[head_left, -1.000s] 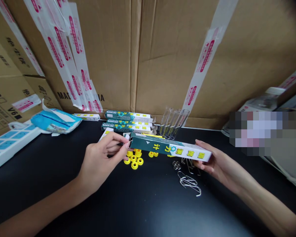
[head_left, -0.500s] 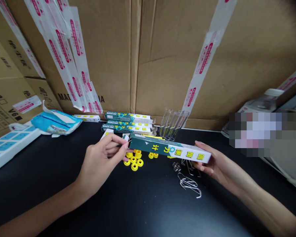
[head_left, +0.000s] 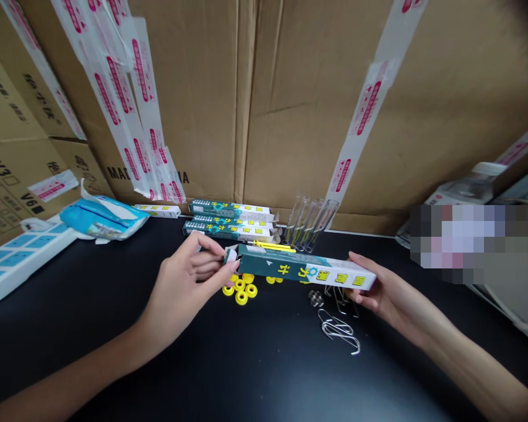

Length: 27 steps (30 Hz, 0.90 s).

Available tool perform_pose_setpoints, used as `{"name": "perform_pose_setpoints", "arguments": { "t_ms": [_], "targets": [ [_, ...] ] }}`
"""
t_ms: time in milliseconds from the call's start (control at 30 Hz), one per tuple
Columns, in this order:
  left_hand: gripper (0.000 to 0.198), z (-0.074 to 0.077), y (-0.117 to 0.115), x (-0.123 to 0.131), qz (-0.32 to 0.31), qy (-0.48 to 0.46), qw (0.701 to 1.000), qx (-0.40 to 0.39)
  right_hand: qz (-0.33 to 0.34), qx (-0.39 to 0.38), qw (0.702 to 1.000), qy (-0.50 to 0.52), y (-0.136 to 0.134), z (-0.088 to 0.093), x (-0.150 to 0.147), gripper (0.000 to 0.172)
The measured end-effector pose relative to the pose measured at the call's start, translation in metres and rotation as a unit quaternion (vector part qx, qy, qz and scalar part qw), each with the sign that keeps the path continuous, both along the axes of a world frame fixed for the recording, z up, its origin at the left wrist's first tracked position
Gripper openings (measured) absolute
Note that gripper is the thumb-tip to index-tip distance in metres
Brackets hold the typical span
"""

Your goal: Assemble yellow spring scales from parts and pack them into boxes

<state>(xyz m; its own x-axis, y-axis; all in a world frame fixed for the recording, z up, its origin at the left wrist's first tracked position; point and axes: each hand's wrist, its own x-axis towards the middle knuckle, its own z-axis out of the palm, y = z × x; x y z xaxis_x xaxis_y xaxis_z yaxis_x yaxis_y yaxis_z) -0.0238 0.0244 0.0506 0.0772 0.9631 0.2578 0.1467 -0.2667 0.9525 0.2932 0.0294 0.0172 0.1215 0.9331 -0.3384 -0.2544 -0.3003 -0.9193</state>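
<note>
A long, narrow green and white cardboard box with yellow printed characters is held nearly level above the table. My right hand is closed round its white right end. At the green left end, my left hand pinches the end flap between thumb and fingers. Yellow plastic rings lie below, partly covered by the box and hand. Behind the box are thin yellow rods. Metal S-hooks and a cluster of small springs rest near my right hand.
Similar boxes lie stacked at the back, beside clear tubes standing against a large carton. To the left are a power strip and a blue tissue pack. A clear bottle stands at the right.
My left fingers have shifted to the flap at the box's left end, which looks folded closer in. A thin metal piece seen at that end before no longer shows. The right hand keeps its hold.
</note>
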Motion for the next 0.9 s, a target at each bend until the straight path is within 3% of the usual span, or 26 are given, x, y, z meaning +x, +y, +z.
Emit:
{"name": "perform_pose_setpoints", "arguments": {
  "t_ms": [233, 367, 500, 633, 900],
  "targets": [
    [0.042, 0.002, 0.011, -0.002, -0.067, -0.066, 0.991, -0.092, 0.001, -0.002, 1.000, -0.002, 0.001, -0.001, 0.001, 0.015],
    [0.032, 0.002, 0.012, -0.004, -0.079, -0.049, 0.992, -0.082, -0.002, -0.011, 1.000, 0.000, 0.002, -0.002, 0.002, 0.013],
    [0.023, 0.004, 0.009, -0.005, -0.088, -0.046, 0.992, -0.077, -0.006, -0.016, 1.000, 0.001, 0.002, -0.001, 0.002, 0.021],
    [0.023, 0.005, 0.006, -0.003, -0.084, -0.048, 0.992, -0.078, -0.007, -0.016, 1.000, 0.000, 0.001, 0.001, -0.001, 0.024],
    [0.024, 0.001, 0.003, 0.000, -0.032, -0.005, 0.999, -0.043, -0.008, -0.014, 1.000, 0.003, 0.000, -0.001, -0.001, 0.013]
  ]
}}
